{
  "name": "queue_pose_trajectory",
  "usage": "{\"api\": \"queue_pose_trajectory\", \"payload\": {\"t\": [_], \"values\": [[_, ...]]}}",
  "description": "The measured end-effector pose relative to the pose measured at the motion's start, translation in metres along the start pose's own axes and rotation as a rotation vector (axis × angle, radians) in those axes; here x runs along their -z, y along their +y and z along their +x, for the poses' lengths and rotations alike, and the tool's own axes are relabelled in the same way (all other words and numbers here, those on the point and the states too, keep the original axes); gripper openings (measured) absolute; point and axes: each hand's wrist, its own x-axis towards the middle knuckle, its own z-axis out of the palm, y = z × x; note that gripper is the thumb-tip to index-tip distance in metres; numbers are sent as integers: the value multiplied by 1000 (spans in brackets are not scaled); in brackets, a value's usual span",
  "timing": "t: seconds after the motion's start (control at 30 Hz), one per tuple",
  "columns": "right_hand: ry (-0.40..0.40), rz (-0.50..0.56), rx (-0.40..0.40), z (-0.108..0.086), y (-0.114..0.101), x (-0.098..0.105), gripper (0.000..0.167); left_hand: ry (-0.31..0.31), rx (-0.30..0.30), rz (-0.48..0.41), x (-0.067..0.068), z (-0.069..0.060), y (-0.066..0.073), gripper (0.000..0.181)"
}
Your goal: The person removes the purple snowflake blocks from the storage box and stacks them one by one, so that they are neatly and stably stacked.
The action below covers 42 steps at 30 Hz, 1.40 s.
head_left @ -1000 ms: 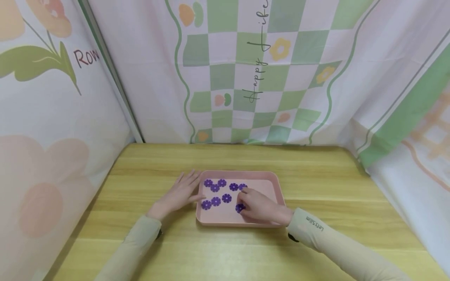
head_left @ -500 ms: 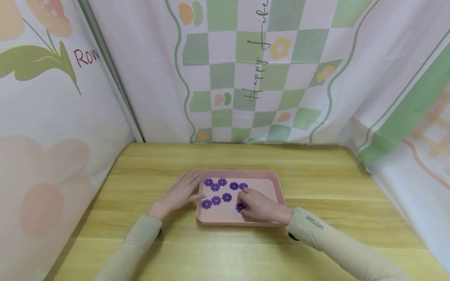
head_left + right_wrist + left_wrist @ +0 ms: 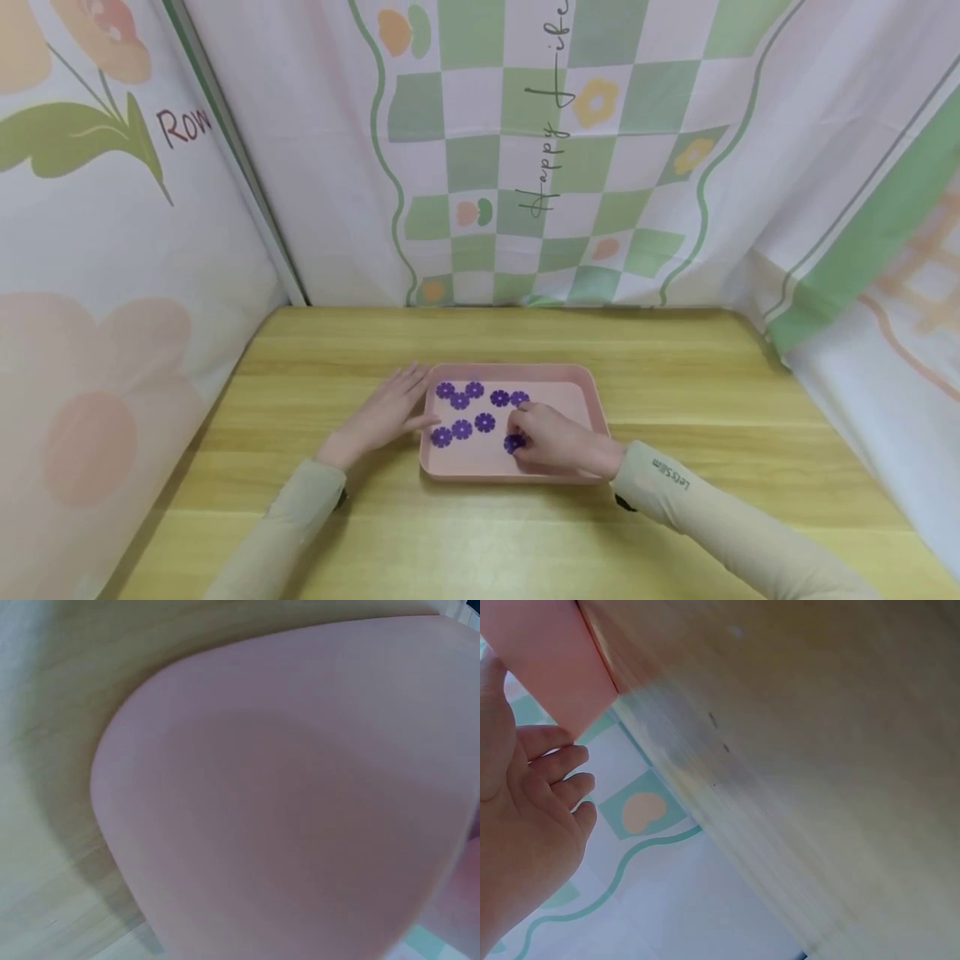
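Note:
In the head view, a pink tray (image 3: 592, 400) holds several purple flower-shaped pieces; one piece (image 3: 484, 422) lies near its middle. My right hand (image 3: 558, 437) is inside the tray's right part, fingers curled, pinching a dark purple flower piece (image 3: 513, 443) at the fingertips; the palm side is hidden. My left hand (image 3: 378, 417) lies against the tray's left edge, fingers spread and thumb over the rim. The left wrist view shows that hand (image 3: 540, 780) touching the tray's wall (image 3: 562, 660). The tray's outer wall (image 3: 262, 787) fills most of the right wrist view.
The tray stands on a light wooden table (image 3: 480, 533). Behind the table hangs a curtain (image 3: 337, 208) with green checks and lettering. A printed cloth (image 3: 112, 250) borders the left side, and more fabric hangs on the right.

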Motion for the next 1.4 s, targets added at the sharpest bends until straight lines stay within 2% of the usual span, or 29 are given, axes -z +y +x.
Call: {"api": "queue_pose_trajectory", "payload": {"t": [0.17, 0.47, 0.67, 1.0, 1.2, 1.3, 1.4], "values": [[1, 22, -4, -1, 1, 0, 16, 11, -5, -10, -1, 0, 1, 86], [22, 47, 44, -2, 5, 0, 17, 13, -4, 0, -2, 0, -1, 86], [22, 57, 32, -3, 7, 4, 17, 15, -5, -7, -2, 0, 0, 85], [23, 38, -48, -8, 10, 16, 21, 17, -6, -8, -1, 0, 0, 85], [114, -20, 0, -11, 17, 23, 20, 22, -8, -13, -2, 0, 0, 85], [143, -10, 31, -13, 21, 27, 19, 27, -8, -11, -2, 0, 0, 84], [139, 24, 54, -14, 25, 32, 18, 26, -7, -8, -2, 0, 0, 85]]}}
